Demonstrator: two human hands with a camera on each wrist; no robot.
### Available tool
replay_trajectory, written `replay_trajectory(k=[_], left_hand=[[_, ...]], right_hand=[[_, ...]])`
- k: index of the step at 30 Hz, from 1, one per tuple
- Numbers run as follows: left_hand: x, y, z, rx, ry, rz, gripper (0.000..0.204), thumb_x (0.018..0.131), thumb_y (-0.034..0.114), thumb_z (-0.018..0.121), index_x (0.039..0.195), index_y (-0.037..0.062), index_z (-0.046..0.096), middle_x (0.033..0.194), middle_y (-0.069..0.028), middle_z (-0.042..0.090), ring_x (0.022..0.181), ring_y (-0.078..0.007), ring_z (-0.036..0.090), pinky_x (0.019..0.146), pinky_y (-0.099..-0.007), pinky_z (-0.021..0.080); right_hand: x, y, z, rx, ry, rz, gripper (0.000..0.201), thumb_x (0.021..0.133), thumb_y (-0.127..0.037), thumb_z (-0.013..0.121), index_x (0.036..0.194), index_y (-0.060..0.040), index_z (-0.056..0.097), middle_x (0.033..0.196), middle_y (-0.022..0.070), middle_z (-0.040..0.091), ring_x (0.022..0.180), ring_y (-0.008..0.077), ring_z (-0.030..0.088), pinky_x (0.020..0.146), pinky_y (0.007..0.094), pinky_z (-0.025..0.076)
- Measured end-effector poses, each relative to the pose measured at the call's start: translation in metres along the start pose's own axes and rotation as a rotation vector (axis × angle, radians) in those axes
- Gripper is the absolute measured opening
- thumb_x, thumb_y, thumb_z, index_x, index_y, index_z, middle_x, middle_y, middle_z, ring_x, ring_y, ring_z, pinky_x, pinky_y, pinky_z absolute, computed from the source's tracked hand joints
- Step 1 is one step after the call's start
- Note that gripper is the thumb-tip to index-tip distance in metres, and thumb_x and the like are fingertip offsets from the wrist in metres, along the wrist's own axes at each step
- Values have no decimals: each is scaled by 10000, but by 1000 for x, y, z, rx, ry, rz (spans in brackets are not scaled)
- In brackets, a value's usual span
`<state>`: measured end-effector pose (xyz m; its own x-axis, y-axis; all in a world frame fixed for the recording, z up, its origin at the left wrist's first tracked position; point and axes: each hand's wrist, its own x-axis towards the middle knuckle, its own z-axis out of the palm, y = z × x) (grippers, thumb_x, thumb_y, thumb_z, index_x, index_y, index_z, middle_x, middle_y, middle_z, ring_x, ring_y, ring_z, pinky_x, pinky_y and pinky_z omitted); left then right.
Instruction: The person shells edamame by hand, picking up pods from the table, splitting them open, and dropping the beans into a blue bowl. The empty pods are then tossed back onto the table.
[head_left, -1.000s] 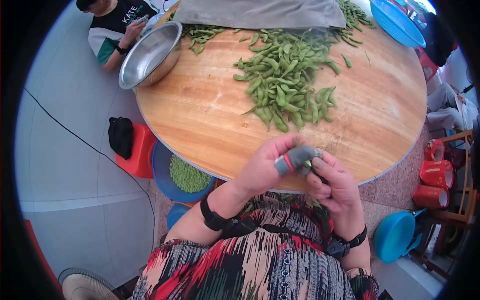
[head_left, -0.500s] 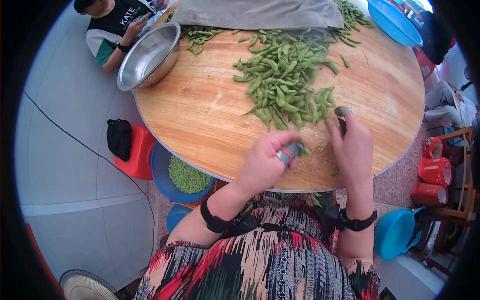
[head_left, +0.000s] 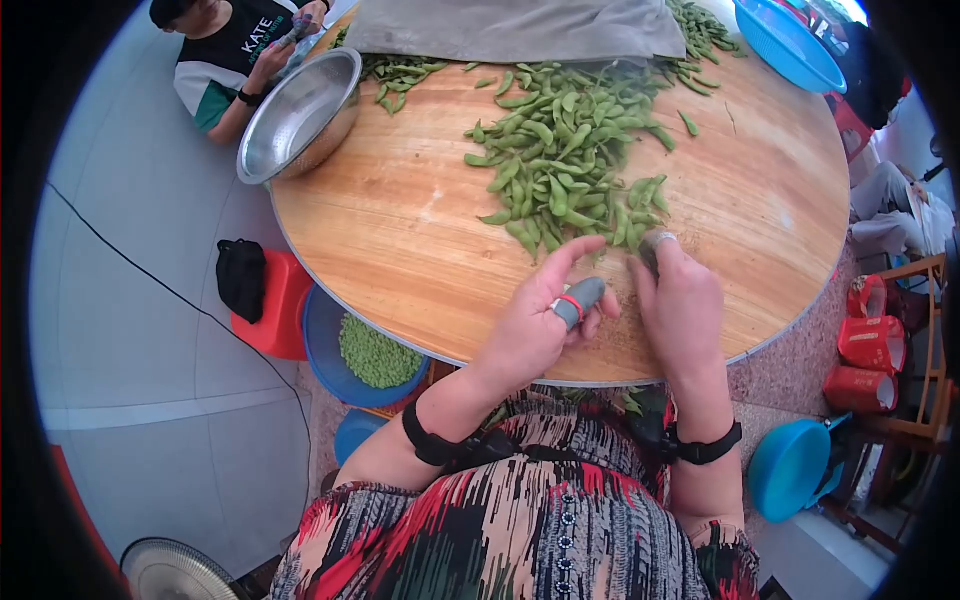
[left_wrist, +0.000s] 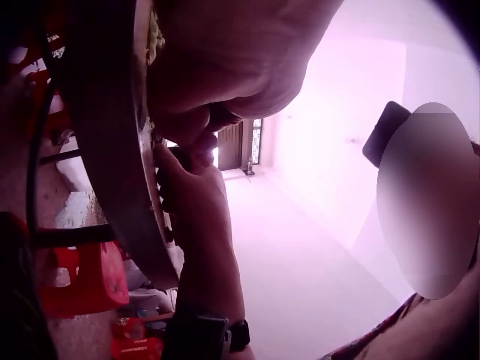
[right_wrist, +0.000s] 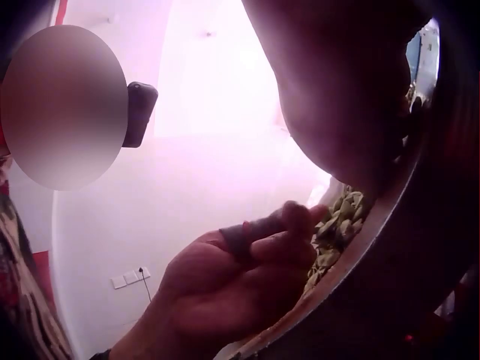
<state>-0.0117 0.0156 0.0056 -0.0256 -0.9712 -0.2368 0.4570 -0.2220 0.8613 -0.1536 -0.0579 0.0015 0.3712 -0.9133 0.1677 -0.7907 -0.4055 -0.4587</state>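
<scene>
A heap of green soybean pods (head_left: 575, 150) lies on the round wooden table (head_left: 400, 230). My right hand (head_left: 685, 310) reaches to the heap's near edge, index finger and thumb down at the pods; a grey cover wraps its index fingertip. Left of it, my left hand (head_left: 545, 325) hovers over the table's near part, index finger stretched out and the other fingers loosely bent. A grey sleeve (head_left: 580, 303) with a red band covers its thumb. Nothing shows between the left fingers. In the right wrist view the left hand (right_wrist: 240, 285) appears beside the pods (right_wrist: 341, 225).
A metal basin (head_left: 300, 115) stands at the table's left edge, beside another person (head_left: 240, 60). Grey cloth (head_left: 520, 28) covers pods at the back. Below left, a blue tub (head_left: 325, 350) holds shelled beans (head_left: 380, 350). A blue basket (head_left: 790, 45) sits at the far right.
My hands were together at a pod, then parted. The right hand went out to the right of the heap, then back left to its near edge. The green pod in my left hand is gone from view.
</scene>
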Motion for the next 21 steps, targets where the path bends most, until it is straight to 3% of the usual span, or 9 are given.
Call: replay_trajectory(k=[2, 3, 5, 6, 8, 10, 12, 21], left_hand=[[3, -1, -5, -83, -26, -25, 385, 904, 118, 492, 1273, 43, 413, 848, -16, 564, 616, -34, 448, 499, -159, 325], [4, -1, -7, -167, -53, -55, 395, 887, 103, 523, 1262, 36, 420, 887, -19, 563, 636, -36, 453, 504, -159, 323], [5, -4, -9, -264, -84, -61, 383, 865, 93, 558, 1228, 33, 452, 896, -13, 565, 646, -34, 454, 510, -158, 324], [5, -5, -9, -357, -121, -68, 372, 842, 84, 593, 1194, 29, 483, 905, -6, 566, 655, -32, 454, 517, -157, 325], [6, -6, -8, -330, -110, -76, 324, 830, 91, 615, 1135, 33, 522, 903, 3, 565, 657, -27, 452, 519, -156, 325], [7, -7, -7, -303, -96, -82, 276, 817, 99, 636, 1076, 37, 561, 901, 13, 564, 658, -21, 450, 521, -156, 325], [6, -10, -6, -289, -29, 64, 164, 819, 125, 643, 960, 53, 598, 877, 28, 569, 648, -11, 444, 520, -157, 325], [3, -12, -6, -153, 74, 178, 143, 822, 142, 641, 933, 64, 595, 823, 18, 591, 720, -34, 532, 606, -159, 403]], right_hand=[[-5, 8, 3, 299, 141, -8, 201, 818, -170, 614, 884, 6, 546, 722, 142, 608, 650, 269, 606, 568, 344, 455], [-8, 7, 0, 299, 137, -11, 201, 818, -170, 614, 884, 6, 546, 722, 142, 608, 650, 269, 606, 568, 344, 455], [-13, 2, -10, 812, -42, 184, 185, 842, -175, 606, 894, -6, 551, 663, 33, 568, 571, 119, 530, 502, 256, 404], [-17, 0, -13, 813, -42, 184, 185, 842, -175, 606, 894, -6, 551, 663, 33, 568, 571, 119, 530, 502, 256, 404], [-23, -8, -17, 1285, -375, 307, 155, 868, -188, 588, 890, -37, 564, 646, -48, 498, 563, 24, 429, 473, 188, 327], [-27, -11, -15, 1347, -384, 318, 141, 893, -198, 552, 861, -61, 561, 637, -58, 482, 547, 6, 400, 469, 164, 288], [-29, -11, -13, 1302, -395, 317, 179, 914, -208, 511, 821, -58, 542, 619, -55, 469, 530, 13, 387, 458, 173, 281], [-33, -12, -16, 1363, -583, 347, 225, 935, -196, 452, 772, -59, 524, 594, -52, 449, 504, 16, 349, 442, 175, 256]])
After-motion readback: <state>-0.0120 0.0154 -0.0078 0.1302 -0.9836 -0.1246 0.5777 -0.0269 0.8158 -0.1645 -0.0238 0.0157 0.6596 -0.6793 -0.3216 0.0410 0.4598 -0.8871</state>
